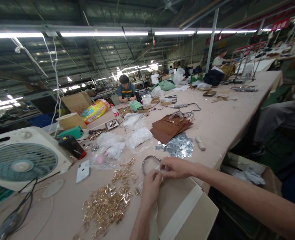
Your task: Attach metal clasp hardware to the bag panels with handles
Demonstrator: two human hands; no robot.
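Observation:
My left hand (152, 184) and my right hand (175, 167) meet at the top edge of a beige, box-like board (202, 216) that carries a pale strip (182, 213). Both hands are closed, fingertips pinched close together. A thin curved bag handle (145, 162), seemingly wrapped in clear film, loops out beyond them, its ends running in behind my fingers. Exactly where each hand grips is hidden. Left of the board lies a heap of small gold-coloured metal fittings (107, 203). Thin silvery plates (176, 146) are piled just past my right hand.
Brown sheets (169, 128) bear more curved handles (184, 115). Plastic bags (138, 138), a phone (82, 171), a dark bottle (72, 146) and a fan (22, 161) stand or lie to the left. A co-worker (126, 90) sits across. An open carton (270, 180) is below the right edge.

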